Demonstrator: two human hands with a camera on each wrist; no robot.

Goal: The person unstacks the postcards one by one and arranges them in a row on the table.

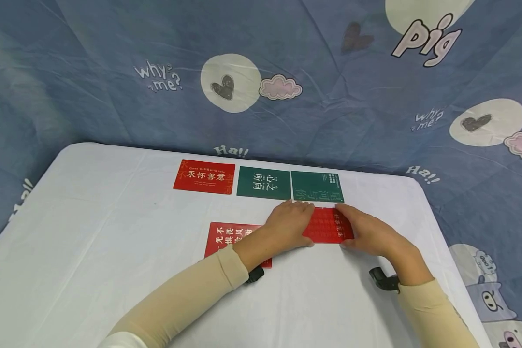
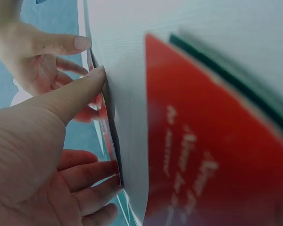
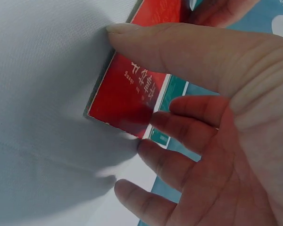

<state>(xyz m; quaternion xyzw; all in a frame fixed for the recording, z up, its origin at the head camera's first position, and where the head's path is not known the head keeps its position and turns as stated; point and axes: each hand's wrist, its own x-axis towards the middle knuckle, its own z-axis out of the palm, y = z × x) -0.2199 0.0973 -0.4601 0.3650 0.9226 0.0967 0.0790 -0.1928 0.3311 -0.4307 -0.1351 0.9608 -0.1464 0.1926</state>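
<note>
Both hands are at a red card (image 1: pixel 329 226) with pale writing, low on the white table. Its left end is held by my left hand (image 1: pixel 288 223), thumb on the near edge and fingertips on the far edge. At the other end, the thumb and fingers of my right hand (image 1: pixel 371 234) span the card in the same way, as the right wrist view shows. A second red card (image 1: pixel 221 237) with white characters lies left of this one, partly hidden under the left forearm. A dark green edge (image 2: pixel 217 68) shows beneath it in the left wrist view.
Behind the hands lies a row of cards: a red card (image 1: pixel 204 177) at left, a green card (image 1: pixel 263 182) in the middle and another green card (image 1: pixel 316 186) at right. A blue printed cloth (image 1: pixel 287 116) hangs behind the white-covered table (image 1: pixel 91 232).
</note>
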